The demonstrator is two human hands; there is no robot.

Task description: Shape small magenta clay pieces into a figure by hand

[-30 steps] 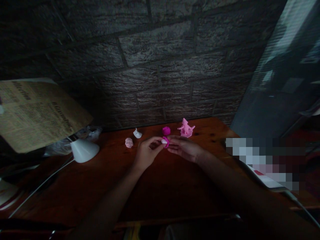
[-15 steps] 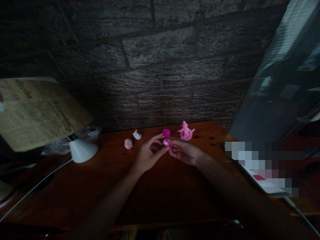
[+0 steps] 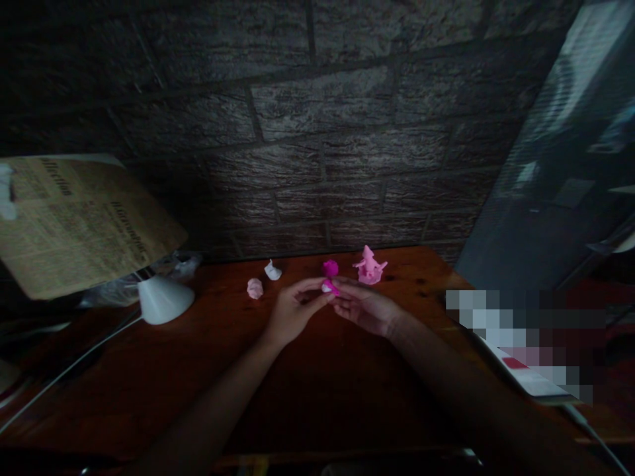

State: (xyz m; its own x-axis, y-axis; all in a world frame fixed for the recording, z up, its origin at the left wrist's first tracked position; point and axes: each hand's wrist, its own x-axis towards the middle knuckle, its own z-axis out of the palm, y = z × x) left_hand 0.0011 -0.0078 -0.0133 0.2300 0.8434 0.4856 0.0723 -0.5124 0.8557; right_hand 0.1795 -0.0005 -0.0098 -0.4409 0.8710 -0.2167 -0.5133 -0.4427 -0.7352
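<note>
Between my two hands, above the wooden table, is a small lump of magenta and white modelling clay. The fingertips of my left hand pinch it from the left. From the right, the thumb and fingers of my right hand press on it, and they hide part of it. Just behind my fingers lies a magenta clay lump. A pink clay figure with a pointed top and outstretched arms stands to the right of that lump. A white clay lump and a pale pink clay lump sit to the left.
A lamp with a newspaper-print shade and white base stands at the left, its cable running forward. A dark brick wall rises behind the table. At the right edge lies a white device, partly blurred out, with a cable.
My left fingers have closed in over the top of the held clay, and its white part shows at a different angle. The view has shifted slightly.
</note>
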